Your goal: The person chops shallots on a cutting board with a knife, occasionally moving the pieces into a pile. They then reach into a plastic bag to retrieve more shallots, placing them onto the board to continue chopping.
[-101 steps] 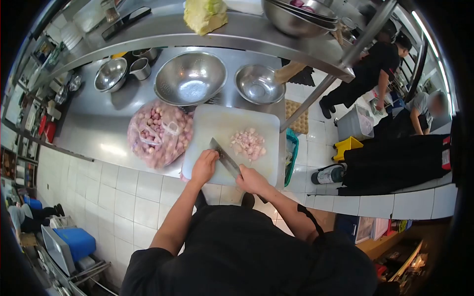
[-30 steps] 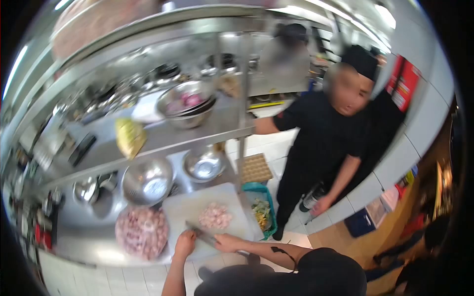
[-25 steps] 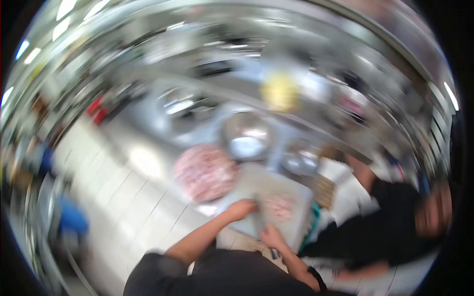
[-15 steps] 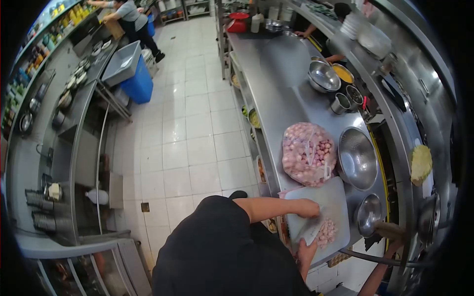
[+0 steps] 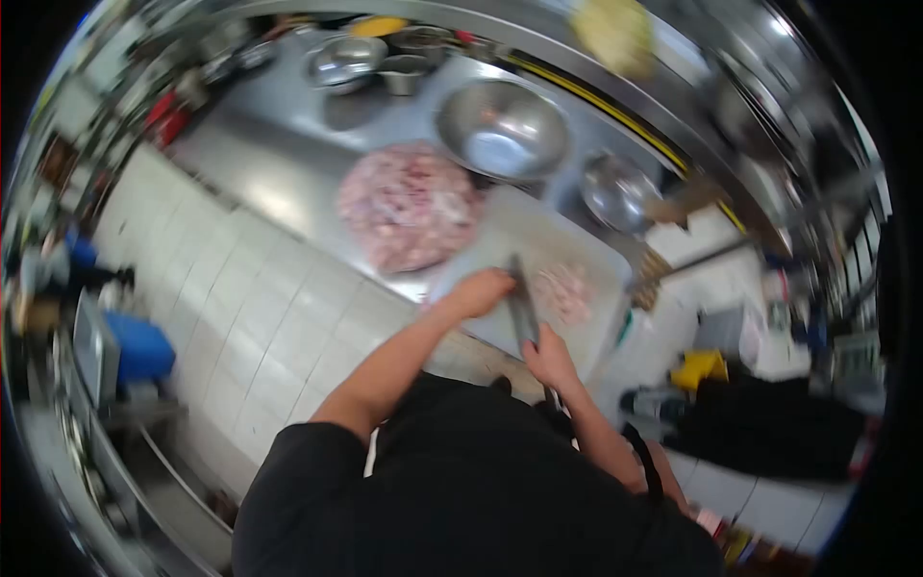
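Observation:
My right hand (image 5: 550,356) is wrapped round the handle of a kitchen knife (image 5: 523,310), whose blade stands over a white cutting board (image 5: 538,231). On the board, just right of the blade, lies a small heap of chopped pale-pink pieces (image 5: 565,291), which look like shallot. My left hand (image 5: 484,291) is closed close to the blade's far end; blur hides what its fingers hold. A clear plastic bag of peeled shallots (image 5: 409,207) rests on the steel table beside the board's far left corner.
Behind the board stand a large steel bowl (image 5: 502,135) and a smaller one (image 5: 620,192). More metal bowls (image 5: 346,62) sit farther back on the steel table (image 5: 260,183). A shelf edge with a yellow strip runs behind. Tiled floor (image 5: 260,337) lies to the left.
My view has swung right, so the board and bag appear farther left. The knife blade now shows narrower, turned more on edge. Both hands remain at the board, the right still gripping the knife.

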Motion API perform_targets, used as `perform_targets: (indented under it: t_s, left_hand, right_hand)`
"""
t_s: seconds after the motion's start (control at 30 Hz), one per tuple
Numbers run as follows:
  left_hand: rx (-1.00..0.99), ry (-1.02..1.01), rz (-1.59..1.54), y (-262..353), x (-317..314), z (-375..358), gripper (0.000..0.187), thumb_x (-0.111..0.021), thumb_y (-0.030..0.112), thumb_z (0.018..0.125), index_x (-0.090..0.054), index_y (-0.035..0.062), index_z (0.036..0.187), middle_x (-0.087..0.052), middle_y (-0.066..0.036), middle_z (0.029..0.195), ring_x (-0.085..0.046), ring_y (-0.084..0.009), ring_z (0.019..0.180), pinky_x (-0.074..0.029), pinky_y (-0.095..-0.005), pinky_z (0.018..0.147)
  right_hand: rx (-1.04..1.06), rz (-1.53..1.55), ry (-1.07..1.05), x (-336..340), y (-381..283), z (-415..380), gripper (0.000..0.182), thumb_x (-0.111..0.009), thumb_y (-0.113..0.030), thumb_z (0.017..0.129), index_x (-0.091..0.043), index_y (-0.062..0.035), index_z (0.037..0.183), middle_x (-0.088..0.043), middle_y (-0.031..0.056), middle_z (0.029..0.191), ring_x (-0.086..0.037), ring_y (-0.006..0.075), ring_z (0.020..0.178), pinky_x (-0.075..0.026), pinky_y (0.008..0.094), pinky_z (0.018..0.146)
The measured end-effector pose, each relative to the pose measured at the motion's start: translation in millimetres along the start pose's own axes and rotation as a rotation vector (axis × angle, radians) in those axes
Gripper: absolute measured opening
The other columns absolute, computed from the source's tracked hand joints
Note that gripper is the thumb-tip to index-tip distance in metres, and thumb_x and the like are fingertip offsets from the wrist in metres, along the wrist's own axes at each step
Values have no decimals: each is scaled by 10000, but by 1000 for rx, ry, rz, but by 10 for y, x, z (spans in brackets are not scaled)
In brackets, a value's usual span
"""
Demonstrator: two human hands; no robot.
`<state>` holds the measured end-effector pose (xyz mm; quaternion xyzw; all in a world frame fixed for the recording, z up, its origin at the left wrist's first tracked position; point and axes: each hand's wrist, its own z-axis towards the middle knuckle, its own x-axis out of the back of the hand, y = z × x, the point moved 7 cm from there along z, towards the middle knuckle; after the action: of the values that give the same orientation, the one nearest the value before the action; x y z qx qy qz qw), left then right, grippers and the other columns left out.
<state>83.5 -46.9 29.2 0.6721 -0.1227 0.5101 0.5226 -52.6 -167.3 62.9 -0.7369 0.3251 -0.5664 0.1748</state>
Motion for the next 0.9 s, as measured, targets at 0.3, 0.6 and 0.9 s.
perform_targets:
  t_s: [0.3, 0.6, 0.9]
  left_hand:
    - [15, 86, -91, 98, 179, -109, 63, -601, 67, 893, -647, 24, 893, -671, -156, 922, -638, -365, 979, -527, -461, 855]
    - [106, 25, -87, 85, 141, 48, 88, -615, 94, 917, -686, 46, 901, -664, -162, 969, -635, -376, 980, -521, -463, 867]
    - [-52, 128, -18, 105, 236, -190, 154, -605, 17, 849, -710, 44, 959, -683, -111, 989, -640, -334, 977, -540, -432, 850]
  right_hand:
    - [-135, 96, -13, -15, -19, -120, 340, -600, -199, 936, -498, 63, 1128, -671, 351, 913, -665, 523, 897, -513, 583, 818]
    - [-69, 71, 112, 204, 434, -201, 321, -582, -191, 930, -510, 44, 1136, -673, 334, 859, -665, 520, 835, -517, 583, 786]
    - [-100, -100, -11, 39, -34, -273, 270, -537, -171, 943, -487, 20, 1127, -685, 292, 825, -676, 500, 809, -513, 606, 753]
